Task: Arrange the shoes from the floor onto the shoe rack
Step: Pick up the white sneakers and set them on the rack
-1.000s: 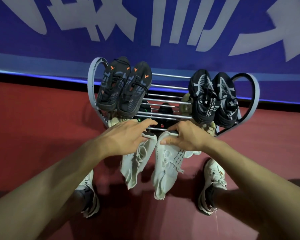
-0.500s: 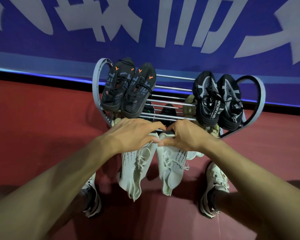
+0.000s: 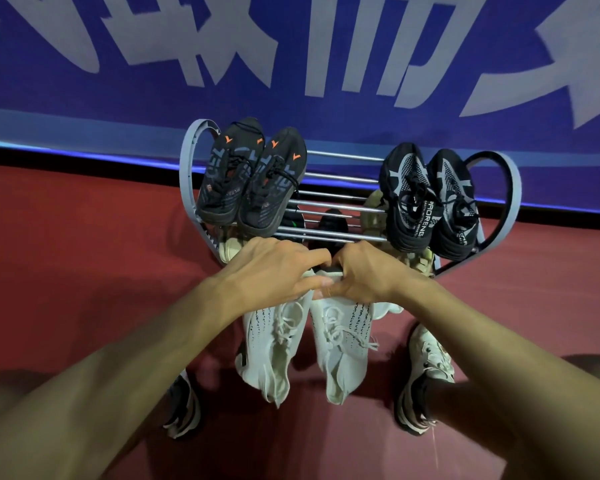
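Item: white pair, now drawn level. Our left hand (image 3: 274, 271) grips the left white shoe (image 3: 271, 344); right hand (image 3: 364, 275) grips its mate (image 3: 340, 344) at the shoe rack (image 3: 329, 206), nearly shelved.

Shoe rack (image 3: 515, 188) stands on the floor (image 3: 66, 258) against the wall banner (image 3: 291, 46). One pair of sneakers (image 3: 250, 181) on the top tier's left end, a second pair (image 3: 430, 199) on its right end. More shoes (image 3: 329, 223) on a lower tier, mostly hidden. Before the rack, two knit sneakers (image 3: 305, 344) side by side, left hand (image 3: 274, 271) on the left one, right hand (image 3: 364, 275) on the right one. Person's own feet (image 3: 426, 375) flank them.
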